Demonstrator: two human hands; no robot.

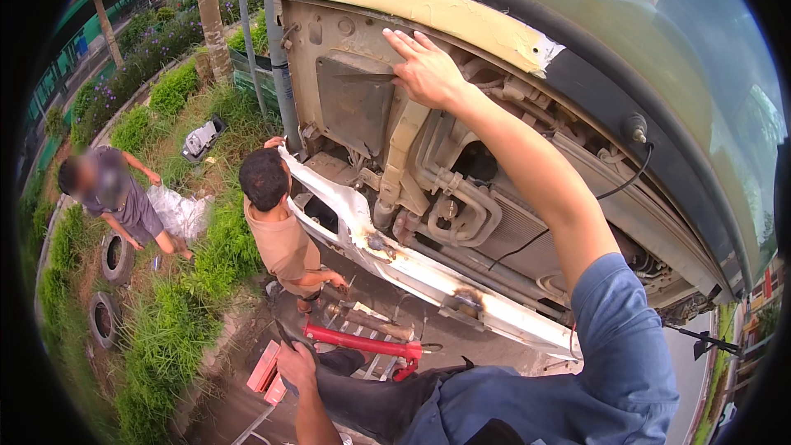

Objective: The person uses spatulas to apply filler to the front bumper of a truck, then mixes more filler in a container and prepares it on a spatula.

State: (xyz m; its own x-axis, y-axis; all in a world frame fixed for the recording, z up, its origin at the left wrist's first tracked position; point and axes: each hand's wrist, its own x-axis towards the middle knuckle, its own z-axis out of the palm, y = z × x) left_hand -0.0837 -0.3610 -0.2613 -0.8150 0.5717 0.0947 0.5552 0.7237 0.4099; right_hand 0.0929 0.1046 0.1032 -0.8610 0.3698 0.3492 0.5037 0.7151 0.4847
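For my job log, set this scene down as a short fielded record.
Right hand: raised, fingers extended, before the vehicle's exposed front; a dark flat piece shows by the thumb, grip unclear
Left hand: low, near a red box; grip unclear
Above right hand: pale yellow strip
White beam: across the vehicle's front, dark-stained in places
Co-worker: tan shirt, by the beam's left end
Ground: red cylinder
Grass: two tyres, second person
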